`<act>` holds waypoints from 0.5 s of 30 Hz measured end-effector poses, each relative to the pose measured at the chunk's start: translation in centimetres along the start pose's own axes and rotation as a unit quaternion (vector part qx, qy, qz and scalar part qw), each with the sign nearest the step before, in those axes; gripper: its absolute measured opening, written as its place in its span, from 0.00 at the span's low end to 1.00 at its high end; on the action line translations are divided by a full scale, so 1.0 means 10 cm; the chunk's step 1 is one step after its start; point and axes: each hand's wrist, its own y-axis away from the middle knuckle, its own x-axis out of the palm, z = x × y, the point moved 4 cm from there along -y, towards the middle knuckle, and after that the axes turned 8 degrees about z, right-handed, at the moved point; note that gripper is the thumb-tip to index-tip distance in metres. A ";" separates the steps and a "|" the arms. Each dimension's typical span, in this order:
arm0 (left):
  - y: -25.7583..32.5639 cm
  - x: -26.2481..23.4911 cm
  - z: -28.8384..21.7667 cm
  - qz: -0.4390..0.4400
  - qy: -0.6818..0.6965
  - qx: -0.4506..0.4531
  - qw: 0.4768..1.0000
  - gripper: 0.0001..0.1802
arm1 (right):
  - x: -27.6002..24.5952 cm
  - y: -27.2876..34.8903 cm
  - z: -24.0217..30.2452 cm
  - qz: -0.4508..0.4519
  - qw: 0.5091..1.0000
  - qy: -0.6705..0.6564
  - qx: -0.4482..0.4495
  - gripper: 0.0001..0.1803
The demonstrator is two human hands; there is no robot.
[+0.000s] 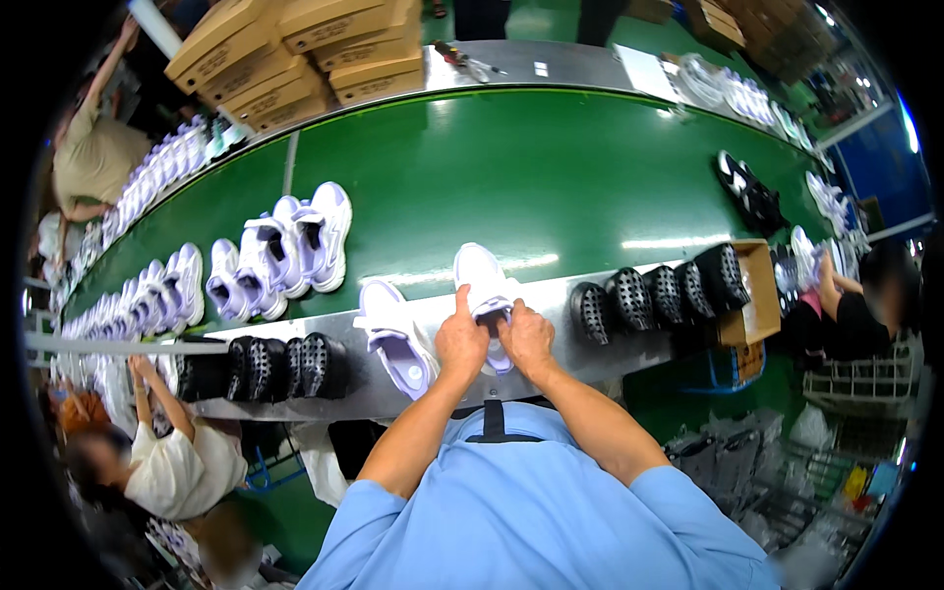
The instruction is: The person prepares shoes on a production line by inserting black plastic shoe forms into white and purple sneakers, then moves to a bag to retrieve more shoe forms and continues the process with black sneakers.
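Hands first: both are on one white sneaker (pixel 484 280) that sits toe-up at about 12 o'clock from the person's chest, right on the metal ledge (pixel 413 320) that runs along the near edge of the green conveyor belt (pixel 531 167). Left hand (pixel 461 339) is wrapped round the sneaker's left side with the index finger poking straight up along it. Right hand (pixel 528 339) is curled closed around the heel end on the other side, fingers tucked in at the opening. So both are gripping, neither is open.

Just to the 9 o'clock of that one lies a second white sneaker (pixel 395 339), opening facing up, lilac lining showing, close by the left hand but not touching as far as I can tell.

Further out at 9 o'clock on the ledge there's a row of black perforated shoe inserts (pixel 285 366), and a matching row (pixel 654 290) off at 3 o'clock, ending next to a cardboard box (pixel 759 290).

On the belt toward 10 o'clock, a bunch of white-and-lilac sneakers (pixel 285 251) standing in pairs, with more trailing off to the left. A black pair (pixel 747 192) sits at 2 o'clock. Brown cartons (pixel 295 54) are stacked at 11 o'clock beyond the belt. Another person in a white shirt (pixel 182 462) sits at 8 o'clock.
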 end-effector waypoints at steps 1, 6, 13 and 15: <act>-0.01 -0.03 0.00 0.003 0.016 -0.045 0.999 0.40 | 0.01 -0.05 -0.01 0.012 1.000 0.021 0.002 0.20; 0.99 -0.80 -0.04 -0.003 -0.063 -0.015 0.998 0.33 | 0.06 -0.10 -0.12 0.020 0.999 0.049 -0.011 0.23; 1.08 -0.50 0.71 -0.035 -0.040 0.047 0.998 0.18 | 0.16 -0.13 0.11 0.077 0.991 0.065 -0.092 0.23; 0.98 -0.50 0.65 -0.019 -0.020 0.085 0.996 0.19 | 0.16 -0.06 0.26 0.077 0.990 0.057 -0.106 0.25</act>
